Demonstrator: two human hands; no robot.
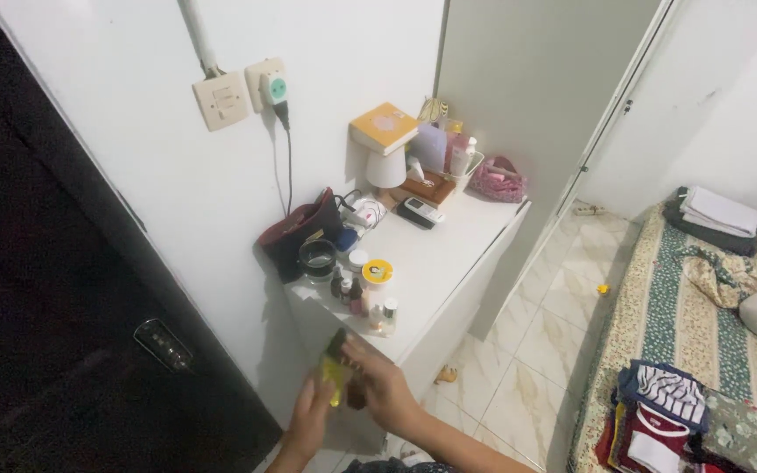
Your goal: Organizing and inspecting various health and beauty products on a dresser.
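Two hands meet below the front corner of the white rectangular bench (449,254): my right hand (385,385) and left hand (313,413) both close around a small yellow-green packet (336,375), just under little cosmetic bottles (370,308).

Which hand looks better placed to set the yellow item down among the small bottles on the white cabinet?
Probably the right hand. It lies over the top of the yellow item, nearer the small bottles at the cabinet's front edge. The left hand supports it from below, farther from them.
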